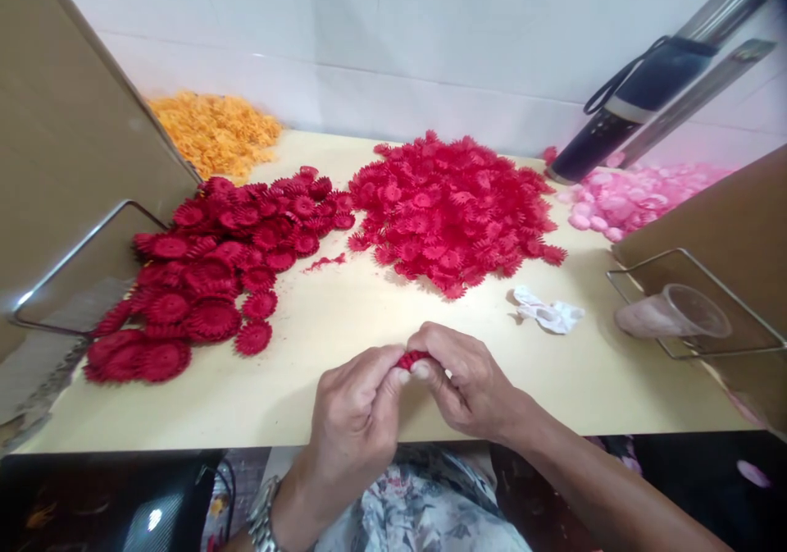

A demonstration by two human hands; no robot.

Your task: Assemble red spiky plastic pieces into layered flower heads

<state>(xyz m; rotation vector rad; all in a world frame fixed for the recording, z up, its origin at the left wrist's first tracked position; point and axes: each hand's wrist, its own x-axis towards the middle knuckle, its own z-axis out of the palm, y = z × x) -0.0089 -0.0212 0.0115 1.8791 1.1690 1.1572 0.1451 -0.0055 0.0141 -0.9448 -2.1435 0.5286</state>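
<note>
Patterned cloth (430,503) lies closest to me in the head view, below the front edge of the counter (335,306). Near the middle of that edge, I see the left hand (357,404) and right hand (470,380) curled nearly closed, thumbs and fingertips pinching one small red piece (413,360) between them. Should either pinch slacken, I judge it could uncurl or drop over the edge; squeezing too hard could crush it. Toward the left edge, dark red fringed discs (212,320) overlap loosely; a wide elbow swing could scatter them into the bright red heap (452,207) beyond the hands.
</note>
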